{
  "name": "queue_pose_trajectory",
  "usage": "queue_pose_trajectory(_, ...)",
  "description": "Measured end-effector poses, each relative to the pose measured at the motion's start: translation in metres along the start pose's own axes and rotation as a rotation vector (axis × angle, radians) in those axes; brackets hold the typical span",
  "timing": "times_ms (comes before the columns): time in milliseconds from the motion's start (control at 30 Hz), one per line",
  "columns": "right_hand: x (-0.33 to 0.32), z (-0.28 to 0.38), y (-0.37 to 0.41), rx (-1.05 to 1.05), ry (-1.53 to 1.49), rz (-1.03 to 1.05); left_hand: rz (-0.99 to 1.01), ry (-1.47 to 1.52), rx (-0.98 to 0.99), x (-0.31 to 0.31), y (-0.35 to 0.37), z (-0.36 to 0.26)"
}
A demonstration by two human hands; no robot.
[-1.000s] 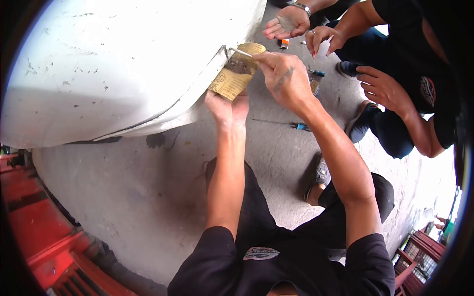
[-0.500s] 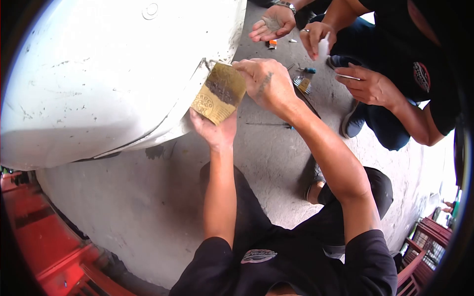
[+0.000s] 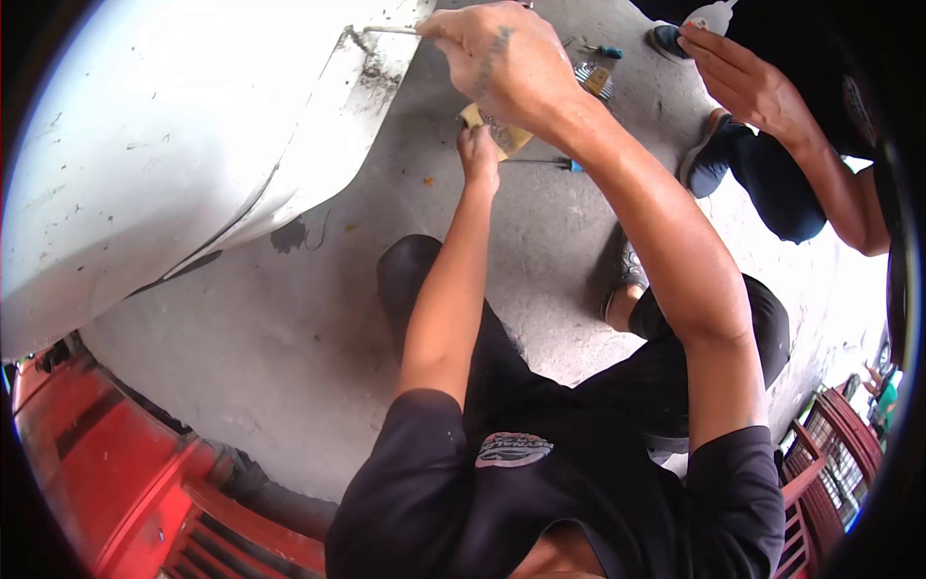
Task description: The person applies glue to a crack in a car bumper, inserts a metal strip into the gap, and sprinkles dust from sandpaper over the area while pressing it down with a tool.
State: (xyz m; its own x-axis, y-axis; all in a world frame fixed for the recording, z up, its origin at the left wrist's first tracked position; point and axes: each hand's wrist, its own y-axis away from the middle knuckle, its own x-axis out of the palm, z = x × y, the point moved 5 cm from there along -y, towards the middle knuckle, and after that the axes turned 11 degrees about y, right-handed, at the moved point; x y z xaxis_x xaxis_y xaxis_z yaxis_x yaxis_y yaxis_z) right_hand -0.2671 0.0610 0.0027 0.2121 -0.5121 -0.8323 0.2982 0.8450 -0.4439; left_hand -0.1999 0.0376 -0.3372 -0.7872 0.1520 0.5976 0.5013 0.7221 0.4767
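Note:
A white car body panel, apparently a bumper, fills the upper left, with a dark crack and grey grit near its edge. My right hand is closed on a thin pale stick, whose far end reaches the crack. Below and behind it, my left hand pinches a yellow-brown piece of sandpaper with dark powder on its face. My right hand partly covers that sheet, which is apart from the panel.
A co-worker's hand is at the upper right, beside a white squeeze bottle. On the concrete floor lie a blue-handled screwdriver and a thin blue-ended rod. Red metalwork stands lower left.
My left hand has taken the sandpaper away from the panel, rightward and under my right hand. The stick stays at the crack. The view has shifted, and the co-worker's open palm has left it.

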Motion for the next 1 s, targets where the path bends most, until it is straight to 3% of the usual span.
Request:
queue_pose_trajectory(67, 0.002, 0.0, 0.001, -0.018, 0.066, -0.03, 0.158, -0.702, 0.522, 0.011, -0.017, 0.001)
queue_pose_trajectory(100, 0.005, -0.002, 0.003, -0.014, 0.069, -0.027, 0.161, -0.701, 0.517, 0.013, -0.018, 0.005)
queue_pose_trajectory(167, 0.003, -0.002, 0.002, -0.013, 0.043, -0.008, 0.236, -1.163, 0.822, 0.047, -0.001, -0.016)
queue_pose_trajectory(300, 0.001, -0.004, 0.001, 0.02, 0.019, 0.012, 0.311, -1.441, 0.927, 0.037, -0.014, -0.024)
queue_pose_trajectory(500, 0.003, -0.002, 0.0, -0.019, 0.046, -0.01, 0.2, -1.252, 0.837, 0.025, -0.02, -0.042)
queue_pose_trajectory(567, 0.007, -0.004, 0.0, 0.026, 0.053, -0.063, -0.045, 0.051, 0.191, 0.014, -0.035, -0.032)
queue_pose_trajectory(633, 0.007, -0.002, 0.0, -0.007, 0.056, -0.112, 0.272, 0.436, 0.026, 0.086, 0.017, -0.078)
queue_pose_trajectory(700, 0.01, -0.002, 0.0, 0.024, 0.13, 0.032, 0.385, 0.586, 0.002, 0.123, 0.03, -0.099)
queue_pose_trajectory(1000, 0.007, 0.004, 0.001, 0.049, 0.103, 0.046, 0.508, 0.718, -0.016, 0.17, 0.037, -0.126)
